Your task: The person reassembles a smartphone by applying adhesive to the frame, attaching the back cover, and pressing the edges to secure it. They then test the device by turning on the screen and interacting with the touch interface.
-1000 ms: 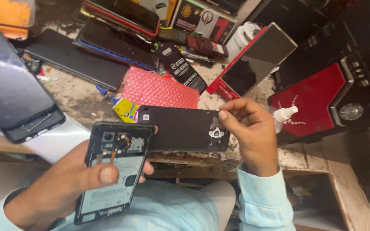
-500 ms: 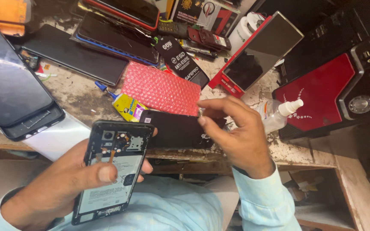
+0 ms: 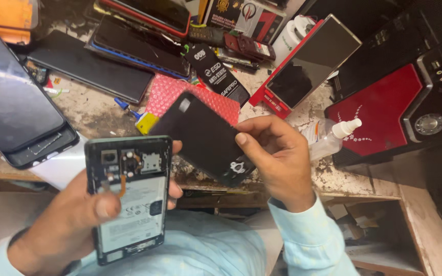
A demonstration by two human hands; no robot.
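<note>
left hand (image 3: pixel 72 225) grips the opened phone (image 3: pixel 129 197), its insides bare, below the desk (image 3: pixel 93 115) edge. right hand (image 3: pixel 277 158) pinches the black back cover (image 3: pixel 205 138) just above and right of the phone, tilted. so light a pinch could drop the cover; the thumb may smudge the battery.

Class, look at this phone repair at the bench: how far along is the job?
Done: the opened phone has its back off, with battery and circuit board exposed. In hand: the left hand grips that phone, while the right hand holds a black back panel tilted above the workbench. Left: the panel is not yet on the phone; the two are apart.
</note>
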